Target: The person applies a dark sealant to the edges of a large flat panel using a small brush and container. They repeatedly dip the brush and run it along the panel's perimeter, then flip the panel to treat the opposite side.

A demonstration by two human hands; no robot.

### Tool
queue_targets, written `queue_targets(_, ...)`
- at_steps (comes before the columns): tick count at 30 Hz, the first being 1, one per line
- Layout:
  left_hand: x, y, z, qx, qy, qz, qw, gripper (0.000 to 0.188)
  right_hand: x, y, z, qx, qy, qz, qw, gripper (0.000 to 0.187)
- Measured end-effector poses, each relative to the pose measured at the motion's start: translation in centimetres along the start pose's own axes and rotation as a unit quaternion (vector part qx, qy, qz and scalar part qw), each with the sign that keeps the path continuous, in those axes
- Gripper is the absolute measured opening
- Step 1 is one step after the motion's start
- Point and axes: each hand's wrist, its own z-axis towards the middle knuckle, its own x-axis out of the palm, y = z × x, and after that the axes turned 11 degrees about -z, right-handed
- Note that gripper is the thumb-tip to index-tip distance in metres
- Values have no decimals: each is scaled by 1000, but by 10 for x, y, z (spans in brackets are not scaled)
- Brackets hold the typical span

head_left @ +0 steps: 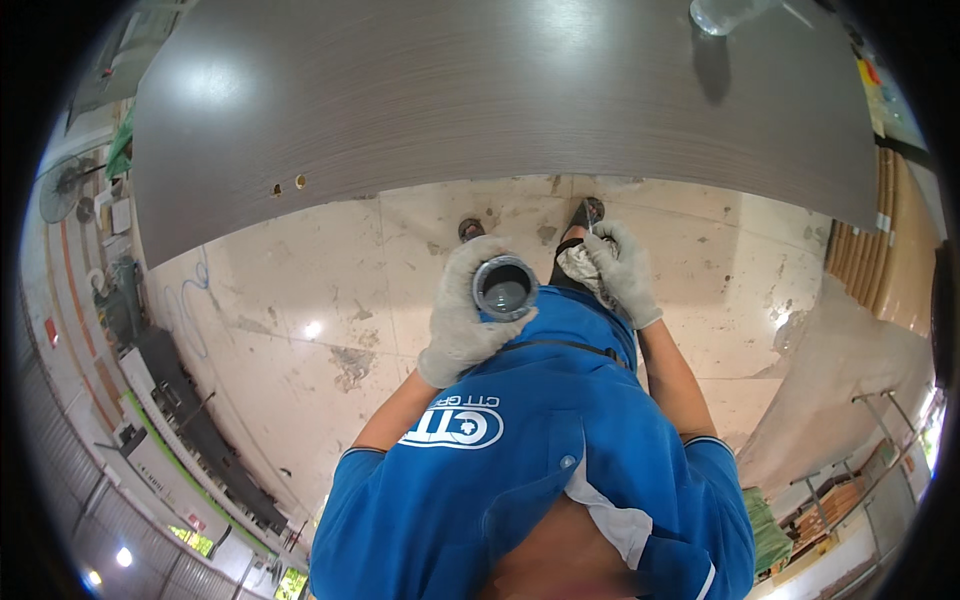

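- The left hand (452, 315) grips a round cup (505, 290) before the body, opening upward.
- The right hand (627, 272) clutches a crumpled pale cloth (580, 263), right of the cup, apart.
- The grey tabletop (480, 120) lies beyond both hands, long axis left to right.

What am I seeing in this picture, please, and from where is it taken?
There is no machine here, only a person in work gloves. One wide camera on the head looks down, so the chest fills the lower part and straight edges look bent. The left hand holds a cup with dark liquid inside. The right hand holds a pale cloth; a thin item also shows there, too small to name. Ahead is a grey panel with two small holes near its close edge. A clear container stands on it, partly cut off.
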Motion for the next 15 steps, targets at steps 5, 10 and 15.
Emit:
queue_targets(5, 46, 1, 2, 3, -14, 43, 999, 81, -17, -11, 14, -18, 45, 11, 999, 23)
queue_targets(10, 57, -5, 6, -57, -14, -24, 998, 82, -3, 0, 27, -51, 81, 35, 995, 24)
queue_targets(15, 45, -11, 9, 21, 8, 109, 994, 85, 21, 18, 32, -52, 124, 20, 991, 25)
